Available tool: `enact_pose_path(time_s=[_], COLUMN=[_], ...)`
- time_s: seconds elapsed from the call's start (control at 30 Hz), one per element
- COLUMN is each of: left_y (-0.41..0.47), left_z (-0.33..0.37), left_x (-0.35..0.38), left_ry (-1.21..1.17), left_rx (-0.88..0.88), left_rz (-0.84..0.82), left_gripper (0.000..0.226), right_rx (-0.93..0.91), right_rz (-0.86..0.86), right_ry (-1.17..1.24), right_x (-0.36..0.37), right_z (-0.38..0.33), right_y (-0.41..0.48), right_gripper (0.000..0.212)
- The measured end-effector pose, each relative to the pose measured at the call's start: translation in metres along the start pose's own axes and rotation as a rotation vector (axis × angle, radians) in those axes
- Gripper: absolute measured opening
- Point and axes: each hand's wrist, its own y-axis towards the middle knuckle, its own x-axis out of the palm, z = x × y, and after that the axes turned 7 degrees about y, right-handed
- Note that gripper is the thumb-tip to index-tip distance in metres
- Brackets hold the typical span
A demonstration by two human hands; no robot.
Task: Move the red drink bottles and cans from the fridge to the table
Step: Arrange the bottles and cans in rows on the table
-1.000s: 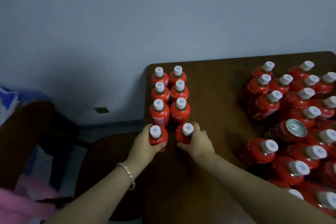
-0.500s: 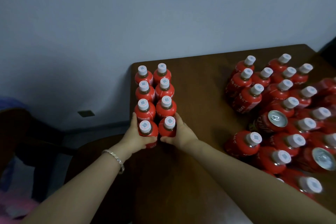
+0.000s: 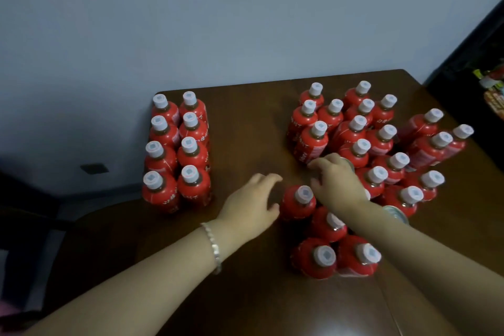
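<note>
While your left hand hangs loose and empty, right hand curls downward.
Red bottle sits just right of your left fingertips; can't tell what the right fingers hold.

A blue-grey wall bears a dark socket; a dark chair stands lower left.

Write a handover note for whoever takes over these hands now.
Left hand: open, beside a white-capped red plastic bottle, not gripping it.
Right hand: over the loose cluster of red bottles on the right; grip unclear.
Done: eight bottles stand in a two-by-four block at the brown wooden table's left edge; a silver-topped can sits by the right forearm.
Left: fridge contents unseen.
</note>
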Motion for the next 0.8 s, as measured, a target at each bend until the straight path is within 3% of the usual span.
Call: enact_pose_path(time_s=[0.1, 0.2, 0.3, 0.43, 0.6, 0.8], left_y=[0.023, 0.04, 0.05, 0.053, 0.065, 0.117], left_z=[0.029, 0.047, 0.054, 0.045, 0.01, -0.053], left_x=[0.021, 0.037, 0.044, 0.041, 0.013, -0.039], left_ry=[0.117, 0.182, 0.169, 0.01, -0.084, 0.012], left_rx=[-0.076, -0.116, -0.118, -0.195, -0.288, -0.373], left_rz=[-0.154, -0.16, -0.121, -0.053, 0.052, 0.202], left_gripper=[0.052, 0.046, 0.03, 0.018, 0.019, 0.014], right_rx=[0.089, 0.129, 0.134, 0.122, -0.005, -0.102], right_rz=[-0.063, -0.135, -0.198, -0.157, -0.185, -0.205], right_ry=[-0.133, -0.2, -0.183, -0.106, -0.14, 0.102], right_x=[-0.014, -0.016, -0.013, -0.009, -0.01, 0.006], right_z=[0.039, 0.063, 0.074, 0.072, 0.052, -0.011], right_y=[0.004, 0.01, 0.023, 0.037, 0.055, 0.108], right_gripper=[0.052, 0.069, 0.076, 0.069, 0.075, 0.088])
